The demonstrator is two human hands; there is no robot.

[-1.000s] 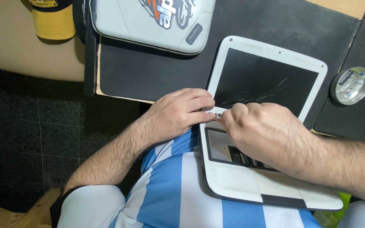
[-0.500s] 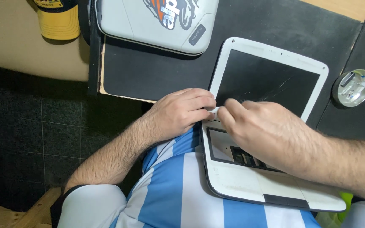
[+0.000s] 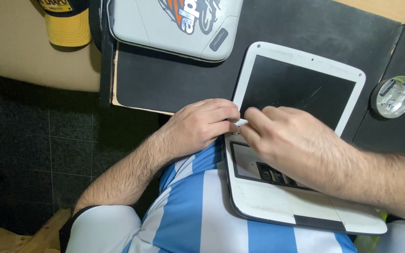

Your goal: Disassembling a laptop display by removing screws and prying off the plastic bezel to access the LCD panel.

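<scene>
A small white laptop (image 3: 301,84) lies open in front of me, its dark screen on the black table mat and its base on my lap. The keyboard is out, leaving an open bay (image 3: 251,164). My left hand (image 3: 198,126) grips the hinge corner at the laptop's left edge. My right hand (image 3: 291,143) lies across the hinge and the bay, fingertips meeting the left hand's at a small white part (image 3: 237,124). What the fingers pinch there is mostly hidden.
A second white laptop (image 3: 174,26) with a colourful sticker lies shut at the table's far edge. A yellow cup (image 3: 69,23) stands at the top left. A round metal tin (image 3: 392,96) with small parts sits at the right. Dark tiled floor (image 3: 33,154) lies to the left.
My right hand's fingers have slid slightly left along the hinge, closer to the left hand's fingertips. The left hand has stayed at the corner.
</scene>
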